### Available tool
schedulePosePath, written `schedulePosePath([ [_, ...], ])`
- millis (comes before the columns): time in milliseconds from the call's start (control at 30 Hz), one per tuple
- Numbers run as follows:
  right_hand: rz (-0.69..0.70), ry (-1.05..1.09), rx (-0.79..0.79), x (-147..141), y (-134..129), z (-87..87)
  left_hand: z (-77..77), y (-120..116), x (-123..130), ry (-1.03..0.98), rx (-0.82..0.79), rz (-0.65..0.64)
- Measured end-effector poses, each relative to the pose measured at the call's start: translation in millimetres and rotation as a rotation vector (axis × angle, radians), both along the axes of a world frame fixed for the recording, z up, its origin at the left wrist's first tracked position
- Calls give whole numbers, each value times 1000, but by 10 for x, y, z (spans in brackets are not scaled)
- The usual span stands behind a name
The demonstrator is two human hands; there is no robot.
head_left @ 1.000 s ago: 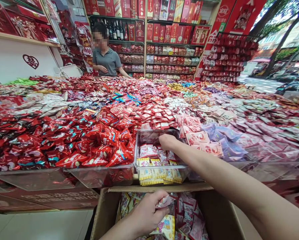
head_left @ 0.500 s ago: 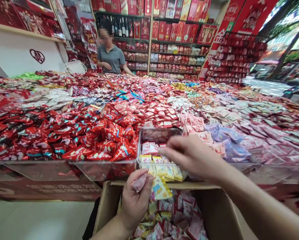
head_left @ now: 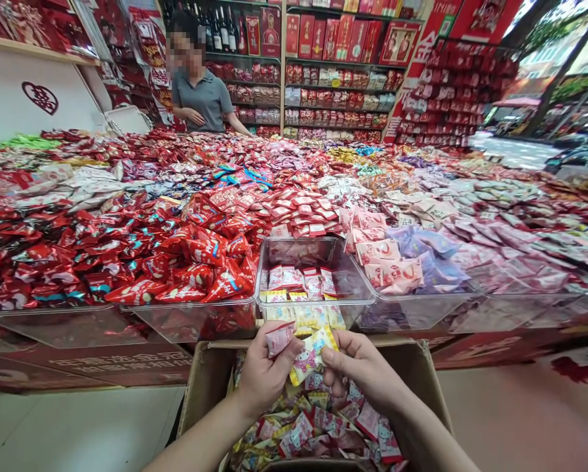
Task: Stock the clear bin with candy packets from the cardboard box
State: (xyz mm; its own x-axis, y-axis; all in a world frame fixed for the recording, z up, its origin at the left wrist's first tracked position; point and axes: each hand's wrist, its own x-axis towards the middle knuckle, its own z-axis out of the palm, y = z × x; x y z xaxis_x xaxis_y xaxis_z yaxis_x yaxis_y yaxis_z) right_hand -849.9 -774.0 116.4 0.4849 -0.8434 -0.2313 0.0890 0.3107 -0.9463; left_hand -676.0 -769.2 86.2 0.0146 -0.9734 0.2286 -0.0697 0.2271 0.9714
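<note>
Over an open cardboard box [head_left: 195,387], my left hand [head_left: 264,373] is closed around a small pink candy packet [head_left: 279,339]. Between my two hands is a yellow-edged white candy packet [head_left: 309,357]; my right hand [head_left: 360,364] pinches its right end, while the left thumb lies at its other side. Loose pink and yellow candy packets [head_left: 323,419] fill the box below. Just beyond stands a clear plastic bin [head_left: 318,303], partly filled with rows of pink packets [head_left: 294,280] at the back and yellow ones [head_left: 318,316] along the front.
Red snack bags [head_left: 195,262] are heaped left of the bin; pink packets [head_left: 392,262] and purple bags [head_left: 431,255] lie to its right. More wrapped sweets cover the wide display behind. A person in a grey shirt [head_left: 202,98] stands at the far side, before stocked shelves [head_left: 333,62].
My right hand has come down and back from over the bin to the yellow-edged packet and now grips it. The left hand still holds the pink packet. The view has shifted slightly.
</note>
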Motion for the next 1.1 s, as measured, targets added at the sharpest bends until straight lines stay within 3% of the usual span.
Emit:
schedulePosePath([
  [200, -21, -10, -20, -5, 53, 16, -52, 41, 35, -43, -226, -43],
  [433, -207, -65, -95, -49, 14, -9, -52, 44, -50, 87, 137, -185],
  [600, -148, -147, -82, -44, 6, -24, 25, 42, -93, 153, 200, -84],
  [767, 8, 33, -64, -65, 34, -46, 31, -2, -70, 154, 129, 6],
  [867, -12, 103, -69, -52, 30, -69, 1, -27, -45, 114, 130, -22],
  [1000, -81, 199, -227, -42, 25, -84, -11, -20, -4, 44, 87, -119],
  [1100, 13, 283, -340, -40, 70, -71, 21, -3, 23, -63, -32, -158],
])
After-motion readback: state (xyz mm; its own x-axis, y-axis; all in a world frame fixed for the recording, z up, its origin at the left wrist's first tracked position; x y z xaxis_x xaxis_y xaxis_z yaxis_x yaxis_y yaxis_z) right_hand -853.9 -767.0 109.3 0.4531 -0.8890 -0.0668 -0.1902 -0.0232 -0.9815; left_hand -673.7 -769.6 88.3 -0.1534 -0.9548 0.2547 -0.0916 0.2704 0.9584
